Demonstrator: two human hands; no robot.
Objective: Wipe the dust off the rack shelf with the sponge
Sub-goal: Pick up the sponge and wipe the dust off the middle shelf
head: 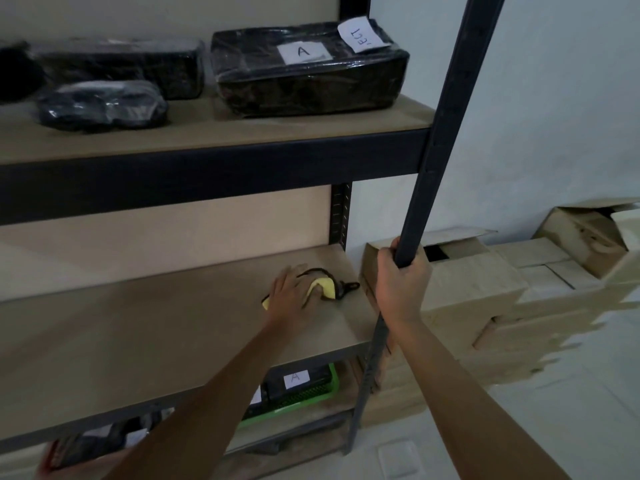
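Observation:
A yellow sponge (325, 287) with a dark side and a black cord lies on the middle rack shelf (138, 334), near its right end. My left hand (291, 296) lies flat on top of the sponge, pressing it onto the brown board, and covers most of it. My right hand (401, 282) is wrapped around the dark front upright post (446, 116) of the rack at shelf height.
The upper shelf (207, 133) carries black plastic-wrapped packs, one labelled A (308, 71). Below, a green basket (311, 393) holds a pack. Cardboard boxes (502, 289) are stacked on the floor right of the rack, against the white wall.

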